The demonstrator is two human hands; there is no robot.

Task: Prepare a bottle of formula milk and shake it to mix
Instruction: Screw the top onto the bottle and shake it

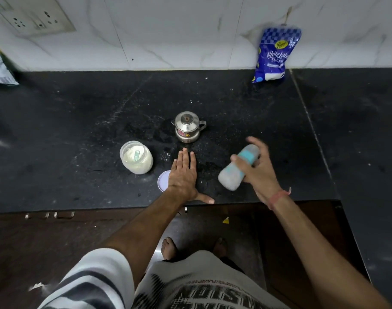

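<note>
Right hand grip wraps blurred bottle, tilted above tabletop, likely mid-shake. Left hand flat, fingers straight, bracing on tabletop beside open formula jar.

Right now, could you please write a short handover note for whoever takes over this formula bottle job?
Left hand: flat on the black stone counter, holding nothing.
Right hand: grips the blurred, tilted baby bottle with blue band.
Open clear jar of white powder, scoop inside, stands left; its pale round lid lies partly under the left hand. Small steel lidded pot sits behind.
Done: bottle looks filled and closed.
Left: finish shaking, close jar.
</note>
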